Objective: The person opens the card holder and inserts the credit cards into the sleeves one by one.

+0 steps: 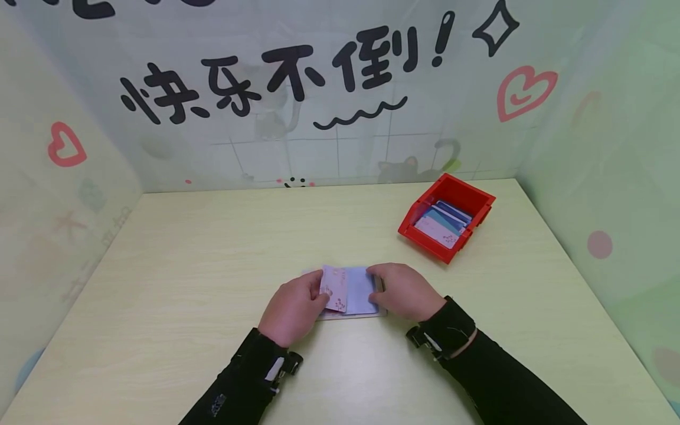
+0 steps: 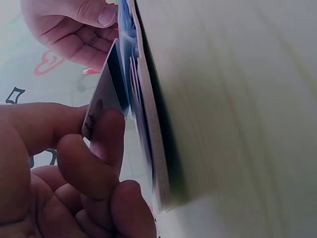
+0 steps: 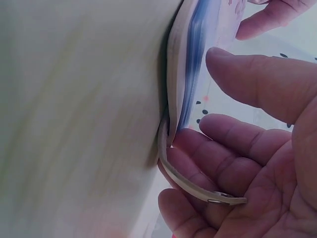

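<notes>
A small card holder (image 1: 361, 292) lies open on the table, with a pale cover and bluish sleeve pages. My left hand (image 1: 291, 308) pinches a pink card with a floral print (image 1: 334, 286) between thumb and fingers, over the holder's left part. In the left wrist view that card (image 2: 105, 89) stands tilted against the pages, its far edge touching or very near them. My right hand (image 1: 408, 290) grips the holder's right edge, thumb by the pages. The right wrist view has the holder's strap (image 3: 181, 181), with a metal snap, curving into the palm.
At the back right of the table (image 1: 212, 254) stands a red bin (image 1: 455, 188), set at an angle. Several pink and blue cards (image 1: 440, 225) lie in it. Printed walls (image 1: 319, 159) enclose the table at the back and both sides.
</notes>
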`<state>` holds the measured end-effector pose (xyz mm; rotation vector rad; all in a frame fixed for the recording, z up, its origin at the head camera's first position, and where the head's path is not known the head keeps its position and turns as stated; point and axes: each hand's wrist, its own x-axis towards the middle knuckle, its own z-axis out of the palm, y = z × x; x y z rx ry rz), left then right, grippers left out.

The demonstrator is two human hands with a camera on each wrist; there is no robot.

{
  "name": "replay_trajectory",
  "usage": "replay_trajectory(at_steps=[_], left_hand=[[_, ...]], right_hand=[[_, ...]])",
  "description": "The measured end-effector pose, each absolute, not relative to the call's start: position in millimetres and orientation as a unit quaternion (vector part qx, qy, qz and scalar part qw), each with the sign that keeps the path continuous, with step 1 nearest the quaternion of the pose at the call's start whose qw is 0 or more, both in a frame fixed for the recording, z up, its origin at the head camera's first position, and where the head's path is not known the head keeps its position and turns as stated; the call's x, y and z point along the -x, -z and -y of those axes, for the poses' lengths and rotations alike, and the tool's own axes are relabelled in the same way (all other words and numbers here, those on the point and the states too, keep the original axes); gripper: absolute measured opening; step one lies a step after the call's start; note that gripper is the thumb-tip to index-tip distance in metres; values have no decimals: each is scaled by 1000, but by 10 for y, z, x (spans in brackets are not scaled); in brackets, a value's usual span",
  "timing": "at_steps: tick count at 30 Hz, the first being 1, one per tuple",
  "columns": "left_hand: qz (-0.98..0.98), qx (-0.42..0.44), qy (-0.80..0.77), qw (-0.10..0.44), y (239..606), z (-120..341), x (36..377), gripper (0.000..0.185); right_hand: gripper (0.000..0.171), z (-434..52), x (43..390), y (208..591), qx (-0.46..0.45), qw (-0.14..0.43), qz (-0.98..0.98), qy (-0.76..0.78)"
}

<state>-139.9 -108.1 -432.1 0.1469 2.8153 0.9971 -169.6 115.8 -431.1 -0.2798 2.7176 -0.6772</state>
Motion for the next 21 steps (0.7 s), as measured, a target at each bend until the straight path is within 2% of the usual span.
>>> replay_trajectory(at_steps=[8, 15, 21], left_hand=[[-942, -61, -319, 85, 4311, 1064, 1389, 49], [-943, -66, -309, 104, 4311, 1051, 1380, 65], [-947, -67, -293, 112, 4332, 1044, 1385, 70]], right_hand=[[61, -1154, 1685, 4303, 106, 159, -955, 225], [54, -1155, 1699, 4315, 113, 154, -956, 222], [55, -1152, 1699, 4314, 111, 156, -956, 222]])
